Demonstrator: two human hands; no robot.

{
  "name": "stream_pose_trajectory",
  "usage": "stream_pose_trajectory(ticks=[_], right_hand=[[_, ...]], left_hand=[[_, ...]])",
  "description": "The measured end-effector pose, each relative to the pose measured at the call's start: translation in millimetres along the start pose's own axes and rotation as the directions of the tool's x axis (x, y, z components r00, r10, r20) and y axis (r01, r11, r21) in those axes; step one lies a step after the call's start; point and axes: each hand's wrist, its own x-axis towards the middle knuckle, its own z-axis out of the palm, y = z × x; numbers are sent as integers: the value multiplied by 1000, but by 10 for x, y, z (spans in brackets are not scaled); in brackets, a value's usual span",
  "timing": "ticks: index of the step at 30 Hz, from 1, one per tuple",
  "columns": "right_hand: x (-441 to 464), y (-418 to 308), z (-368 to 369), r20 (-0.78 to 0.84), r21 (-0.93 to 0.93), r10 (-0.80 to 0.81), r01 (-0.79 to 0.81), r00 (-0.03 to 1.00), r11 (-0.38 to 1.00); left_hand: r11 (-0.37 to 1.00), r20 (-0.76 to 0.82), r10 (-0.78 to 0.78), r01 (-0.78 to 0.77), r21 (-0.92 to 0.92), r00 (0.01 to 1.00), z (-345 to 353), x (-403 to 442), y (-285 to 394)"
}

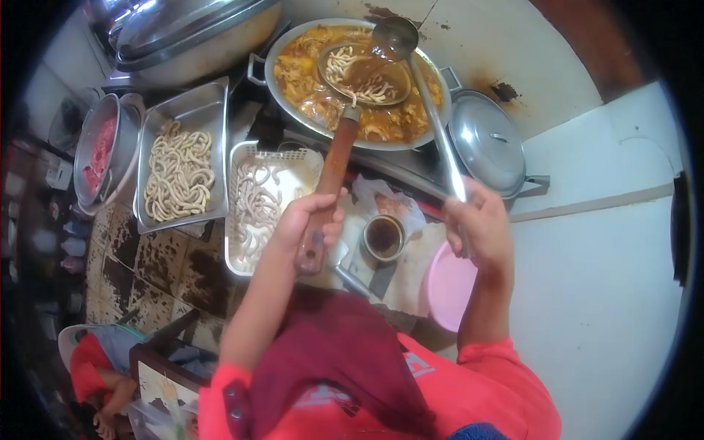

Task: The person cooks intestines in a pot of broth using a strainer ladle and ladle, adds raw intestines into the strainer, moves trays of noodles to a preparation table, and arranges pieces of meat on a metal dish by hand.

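Stained white wall (477, 48) rises behind a wide pot (396, 146). One person's left hand (312, 224) is wrapped round the handle (339, 154) of a strainer (398, 75), whose long axis runs forward, slightly right, to its basket inside the pot's outline; this hand is nearer it. The right hand (478, 224) grips a ladle (438, 132), its bowl at the far side.

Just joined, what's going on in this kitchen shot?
The person's left hand grips a wooden-handled strainer holding pale, curved pieces over a wide pot of stew. The right hand holds a metal ladle, its bowl up near the pot's far rim. Similar pieces lie in a metal tray and a white basket. Whether the strainer touches the stew is hard to tell.
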Motion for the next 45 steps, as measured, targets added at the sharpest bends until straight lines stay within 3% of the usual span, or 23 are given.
stream_pose_trajectory(ticks=[8,9,11,12,15,18,21,24,26,27,28,29,30,31,33,35,40,45], right_hand=[[-92,201,25,19,-340,207,-189,978,921],[-15,375,-13,34,-467,8,8,999,884],[124,716,-100,145,-672,-368,365,918,645],[62,563,-21,26,-737,-193,149,981,659],[110,452,-17,-38,-739,-150,73,988,669],[332,577,-54,-59,-748,-355,194,933,634],[718,803,-141,-110,-765,-406,183,907,617],[925,948,-211,-24,-881,-487,211,873,424],[910,884,-146,-62,-521,-79,35,995,853],[880,821,-113,5,-291,130,-123,992,949],[860,793,-118,118,56,169,-177,978,983],[886,786,-187,269,389,191,-288,944,875],[942,768,-306,412,651,152,-407,898,641],[967,730,-362,524,798,57,-513,850,318],[909,647,-435,515,825,19,-502,857,260],[819,548,-437,489,818,29,-470,872,332],[627,326,-394,301,662,68,-260,951,703],[426,120,-257,93,248,54,-76,994,966]], left_hand=[[1000,18,8,-8,-27,1000,-23,3,-11],[999,21,10,-10,-30,1000,-18,2,-16],[999,24,6,-5,-35,1000,-28,6,-20],[999,27,5,-4,-36,1000,-31,10,-17],[999,37,0,2,-55,999,-69,27,-22],[1000,19,30,-30,-10,999,-36,9,-30],[999,2,12,-12,-36,1000,-22,2,-37],[1000,2,14,-14,-20,1000,-9,-2,-28],[1000,-2,20,-20,3,1000,-23,3,-15],[1000,-3,22,-22,13,1000,-22,10,-12],[1000,-4,23,-23,11,1000,-13,11,-10],[1000,-7,19,-19,10,1000,-3,11,-14],[1000,-10,12,-12,10,1000,6,13,-17],[1000,-4,9,-9,4,1000,7,17,-16],[1000,7,0,0,-13,1000,-4,18,-16],[1000,34,-5,6,-23,999,-24,24,-5],[999,42,2,-1,-37,999,-51,22,-5],[1000,25,20,-20,-4,1000,-26,19,-4]])
